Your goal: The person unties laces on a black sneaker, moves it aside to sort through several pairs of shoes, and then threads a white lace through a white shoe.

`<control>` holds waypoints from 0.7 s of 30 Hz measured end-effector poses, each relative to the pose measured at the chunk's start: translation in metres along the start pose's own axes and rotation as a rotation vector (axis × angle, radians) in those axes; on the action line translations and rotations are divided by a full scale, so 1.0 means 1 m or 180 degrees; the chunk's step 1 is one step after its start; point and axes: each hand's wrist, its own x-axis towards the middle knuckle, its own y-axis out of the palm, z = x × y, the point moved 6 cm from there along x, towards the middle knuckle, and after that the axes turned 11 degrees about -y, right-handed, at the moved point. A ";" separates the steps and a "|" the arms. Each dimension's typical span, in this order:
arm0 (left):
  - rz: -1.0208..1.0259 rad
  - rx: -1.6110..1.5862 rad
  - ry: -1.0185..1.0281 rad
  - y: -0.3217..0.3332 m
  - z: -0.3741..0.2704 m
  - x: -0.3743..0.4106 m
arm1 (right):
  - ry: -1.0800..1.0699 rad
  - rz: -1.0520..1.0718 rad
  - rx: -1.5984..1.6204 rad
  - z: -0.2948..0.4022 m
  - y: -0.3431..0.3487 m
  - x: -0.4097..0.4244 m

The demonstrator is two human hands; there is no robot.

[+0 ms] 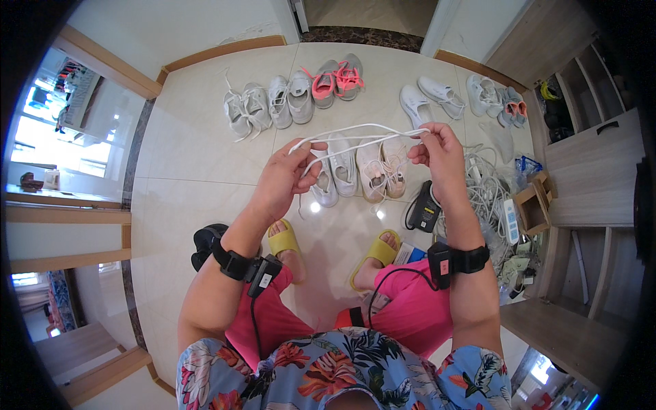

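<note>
A white cord (353,137) is stretched in several loose strands between my two hands, above the floor. My left hand (284,177) pinches its left end, with looped strands passing between thumb and fingers. At the other end my right hand (438,154) grips the gathered strands between thumb and forefinger. Below the cord stand a pair of white shoes (342,171) and a pair of pale pink shoes with laces (372,177), partly hidden by the strands and my left fingers. A black power adapter (424,209) lies on the floor near my right wrist.
A tangle of white cables (484,189) with a white power strip (510,221) and an open cardboard box (533,202) lies at right, beside an open wooden cabinet (589,179). Grey shoes with pink laces (338,82) and white slip-on shoes (416,105) stand farther off on the tiles.
</note>
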 end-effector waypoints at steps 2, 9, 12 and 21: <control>0.0017 -0.0058 0.0020 -0.001 -0.001 0.001 | -0.0247 0.0014 -0.0101 0.005 0.001 0.001; -0.0042 -0.0025 -0.0116 -0.002 0.008 0.010 | -0.0595 0.0177 -0.0851 0.024 0.006 -0.004; -0.0072 0.0082 -0.0301 -0.006 0.018 0.017 | -0.0223 0.0295 -0.0309 0.028 0.005 -0.006; -0.0362 0.0078 -0.0224 -0.009 0.017 0.020 | -0.0489 0.0187 -0.0020 0.039 0.004 -0.006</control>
